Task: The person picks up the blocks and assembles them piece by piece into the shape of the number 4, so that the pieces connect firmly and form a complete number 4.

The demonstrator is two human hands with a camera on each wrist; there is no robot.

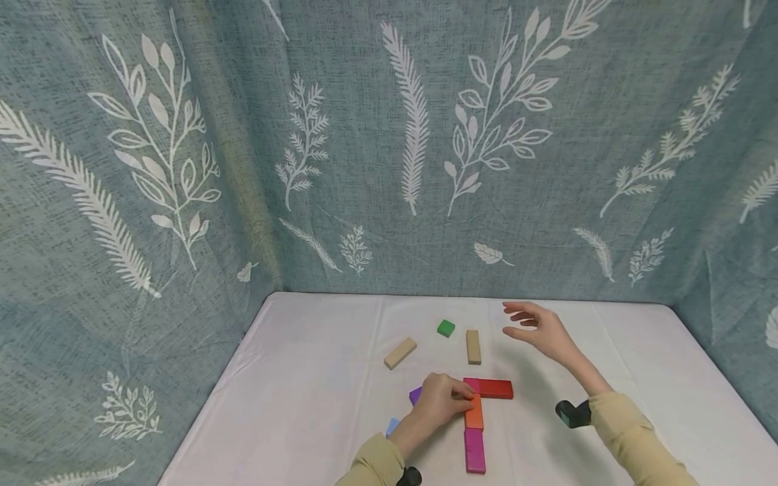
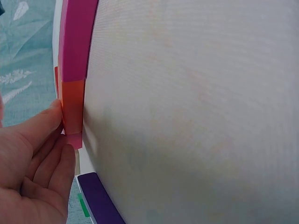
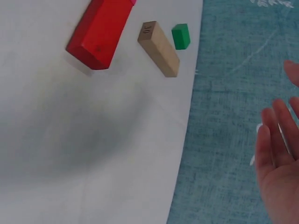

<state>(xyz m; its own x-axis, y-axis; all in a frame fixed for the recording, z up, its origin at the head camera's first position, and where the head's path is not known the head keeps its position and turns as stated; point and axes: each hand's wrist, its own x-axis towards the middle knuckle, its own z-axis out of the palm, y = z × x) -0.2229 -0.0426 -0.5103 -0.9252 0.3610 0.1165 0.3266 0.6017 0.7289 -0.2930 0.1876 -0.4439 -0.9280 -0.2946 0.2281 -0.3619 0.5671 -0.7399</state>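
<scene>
My left hand [image 1: 439, 401] is over a line of coloured blocks, its curled fingers and thumb gripping the orange block [image 1: 474, 413]. In the left wrist view the thumb lies on the orange block [image 2: 73, 107] and the other fingertips reach the small pink block [image 2: 74, 140] at its end. A magenta block [image 1: 475, 451] continues the line toward me; a red block [image 1: 496, 389] extends right from the pink one. Raised above the table's back right, my right hand [image 1: 544, 331] holds nothing, its fingers loosely bent and apart from the thumb.
Behind the line lie two plain wooden blocks, one upper left [image 1: 400, 353] and one nearer the middle [image 1: 473, 347], plus a green block [image 1: 446, 328]. Purple [image 1: 415, 395] and light blue [image 1: 392, 425] blocks show partly behind my left arm. A patterned curtain [image 1: 365, 169] borders the white table [image 1: 316, 378].
</scene>
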